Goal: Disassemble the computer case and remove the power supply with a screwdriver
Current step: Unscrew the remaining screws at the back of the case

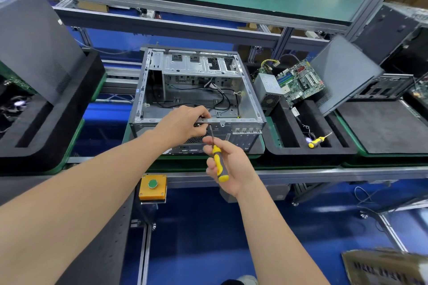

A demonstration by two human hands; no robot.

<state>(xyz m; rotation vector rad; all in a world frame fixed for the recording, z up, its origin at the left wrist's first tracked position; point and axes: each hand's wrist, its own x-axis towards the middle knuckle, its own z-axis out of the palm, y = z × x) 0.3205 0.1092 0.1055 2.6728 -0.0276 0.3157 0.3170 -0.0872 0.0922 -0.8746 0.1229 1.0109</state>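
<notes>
Computer case (pixel 148 90) on bench (pixel 347 172), side open, only cables inside. Power supply (pixel 268 90) apparently already out, in foam tray (pixel 289 155) at right. Right hand (pixel 234 166) wraps screwdriver (pixel 217 162), tip up at case's rear rim; left hand (pixel 185 122) pinches rim beside tip. Likely rear-screw step. Next move: seat tip square, turn, catch screw.

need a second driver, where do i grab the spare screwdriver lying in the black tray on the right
Take the spare screwdriver by its thick yellow handle, coming from above: it lies flat in the black foam tray, handle toward you, thin shaft pointing away right.
</notes>
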